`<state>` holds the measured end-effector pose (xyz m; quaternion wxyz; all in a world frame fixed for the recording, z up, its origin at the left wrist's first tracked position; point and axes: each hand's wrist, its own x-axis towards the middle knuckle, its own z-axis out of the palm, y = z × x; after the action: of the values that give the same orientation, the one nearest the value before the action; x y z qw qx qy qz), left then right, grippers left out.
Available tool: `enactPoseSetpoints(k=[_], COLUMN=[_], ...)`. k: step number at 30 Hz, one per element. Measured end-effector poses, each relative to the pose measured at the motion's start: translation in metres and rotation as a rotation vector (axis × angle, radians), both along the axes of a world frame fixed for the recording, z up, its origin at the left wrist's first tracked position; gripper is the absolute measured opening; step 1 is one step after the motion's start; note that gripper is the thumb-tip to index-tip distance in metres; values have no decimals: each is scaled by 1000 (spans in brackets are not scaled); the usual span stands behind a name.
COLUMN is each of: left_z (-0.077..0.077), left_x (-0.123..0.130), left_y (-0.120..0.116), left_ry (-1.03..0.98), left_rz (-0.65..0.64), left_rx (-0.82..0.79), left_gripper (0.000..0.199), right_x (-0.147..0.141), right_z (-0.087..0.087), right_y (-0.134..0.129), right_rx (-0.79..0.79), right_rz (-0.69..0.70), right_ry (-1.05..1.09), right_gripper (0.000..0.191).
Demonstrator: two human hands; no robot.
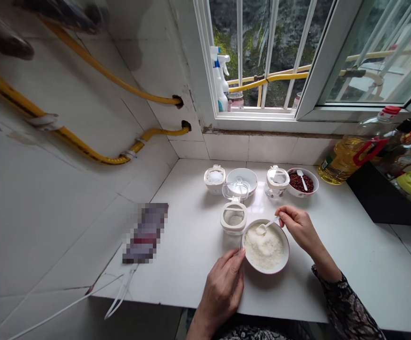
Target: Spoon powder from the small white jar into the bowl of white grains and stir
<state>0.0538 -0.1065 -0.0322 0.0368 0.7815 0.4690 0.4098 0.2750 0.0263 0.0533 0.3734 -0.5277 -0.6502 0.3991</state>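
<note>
My right hand (pixel 299 229) pinches the handle of a small white spoon (pixel 271 222). The spoon's head rests in a heap of white, grainy powder (pixel 265 248), which fills a white bowl (pixel 286 262) near the counter's front. With curled fingers, my left hand (pixel 222 288) holds the bowl's left rim; part of its grip is hidden. Just behind that hand stands a square jar (pixel 233 226) with its clear lid (pixel 235 190) flipped up, and its inside looks nearly bare.
Farther back are a jar of white contents (pixel 214 182), a white bowl (pixel 249 177), another lidded jar (pixel 277 182) and a bowl of red beans (pixel 302 183) with a white spoon. An oil bottle (pixel 347 153) stands right. A blurred dark object (pixel 145 233) lies left, with a white cable.
</note>
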Motion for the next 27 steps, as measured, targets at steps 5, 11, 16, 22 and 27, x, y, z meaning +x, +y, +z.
enactPoseSetpoints(k=[5, 11, 16, 22, 27], left_z=[0, 1, 1, 0, 0], left_x=[1, 1, 1, 1, 2], left_y=[0, 0, 1, 1, 1], left_ry=[2, 4, 0, -8, 5], left_rz=[3, -8, -7, -18, -12], left_rx=[10, 14, 23, 22, 16], left_gripper=[63, 65, 66, 66, 66], right_x=[4, 7, -2, -30, -47], right_z=[-5, -10, -3, 14, 7], right_y=[5, 12, 11, -2, -13], right_rx=[-131, -350, -401, -112, 483], right_rz=[-7, -18, -11, 64, 210], right_ry=[119, 351, 501, 428, 3], right_gripper=[25, 27, 31, 27, 17])
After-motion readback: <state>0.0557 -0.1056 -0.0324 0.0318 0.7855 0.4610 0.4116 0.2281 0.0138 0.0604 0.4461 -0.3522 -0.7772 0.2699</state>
